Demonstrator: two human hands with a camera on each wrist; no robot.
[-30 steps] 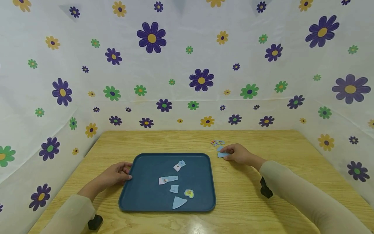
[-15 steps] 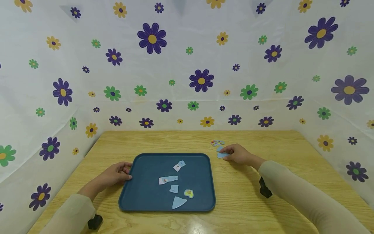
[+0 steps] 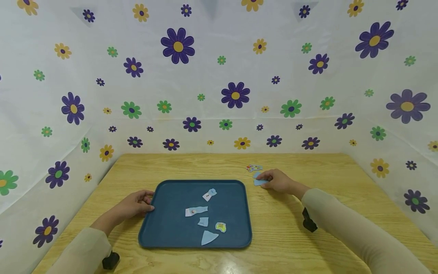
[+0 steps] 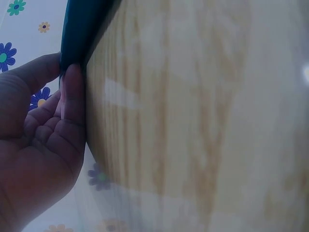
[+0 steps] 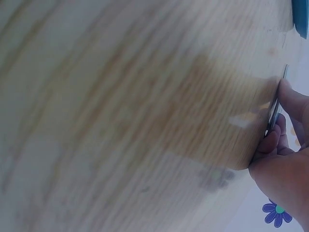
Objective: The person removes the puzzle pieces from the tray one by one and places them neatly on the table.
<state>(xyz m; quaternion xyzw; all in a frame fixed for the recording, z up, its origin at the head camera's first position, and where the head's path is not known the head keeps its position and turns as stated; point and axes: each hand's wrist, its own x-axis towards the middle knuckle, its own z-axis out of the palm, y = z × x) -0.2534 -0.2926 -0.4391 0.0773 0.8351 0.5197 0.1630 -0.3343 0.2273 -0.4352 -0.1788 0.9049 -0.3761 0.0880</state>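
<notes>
In the head view my left hand [image 3: 136, 204] holds the left rim of a dark blue tray [image 3: 161, 232], its thumb on the edge. The left wrist view shows that thumb and the fingers about the tray's rim [image 4: 84, 34]. Beyond the tray's right side, my right hand [image 3: 280, 181] pinches a flat light-blue piece [image 3: 259, 182] at the table. From the right wrist that thin piece [image 5: 286, 72] appears nearly edge-on between thumb and fingers. Another bit of light blue [image 3: 256, 175] shows just behind it, partly covered by the fingers.
On the tray lie several small flat cutouts, among them a light-blue triangle [image 3: 209, 238], a yellow-green one [image 3: 220, 227] and a long pale strip [image 3: 196, 211]. A colourful cutout [image 3: 254, 168] sits farther back on the wooden table [image 3: 308, 236]. Flowered white cloth [image 3: 205, 68] encloses the table.
Both hands hold their places, the left at the tray and the right at the light-blue piece. Only the head view has shifted very slightly.
</notes>
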